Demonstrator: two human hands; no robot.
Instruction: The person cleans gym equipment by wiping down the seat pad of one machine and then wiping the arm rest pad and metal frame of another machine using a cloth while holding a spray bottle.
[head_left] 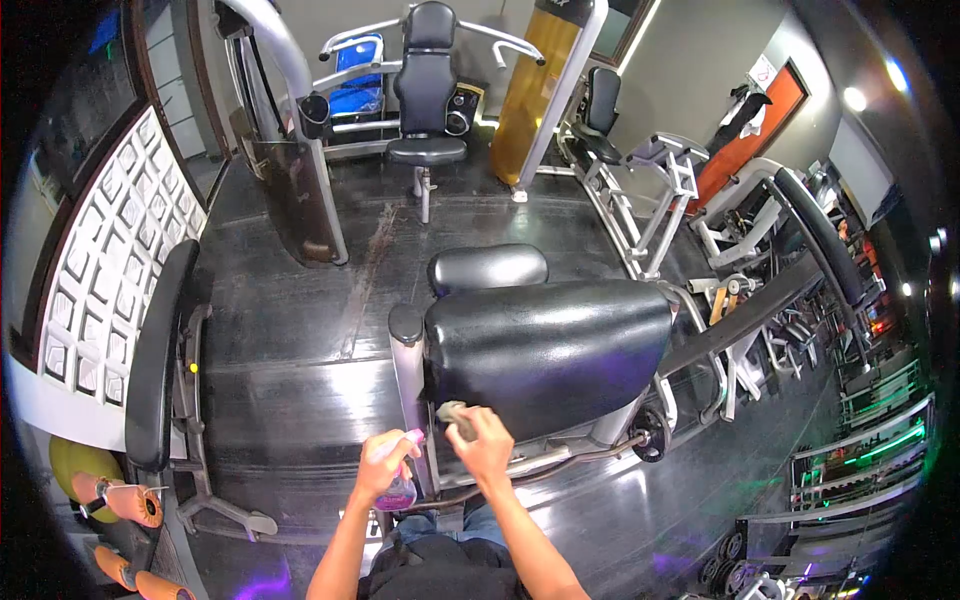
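Note:
My left hand point(380, 464) is closed around a spray bottle point(398, 493) with a pink nozzle and purple liquid in its clear body. In my right hand point(486, 447) is a crumpled greyish cloth point(455, 412), its loose end sticking out past the fingers. Both hands are close together in front of a padded black bench point(550, 345), near its left front corner. The cloth is by the bench's lower edge; whether it touches the pad I cannot tell. A smaller black pad point(490, 266) sits behind the large one.
A curved barbell point(560, 462) with a small weight plate point(652, 436) lies low along the bench's front. To the left stands another black bench point(160, 350). A seated press machine point(428, 90) is at the back, and weight racks point(860, 455) line the right side.

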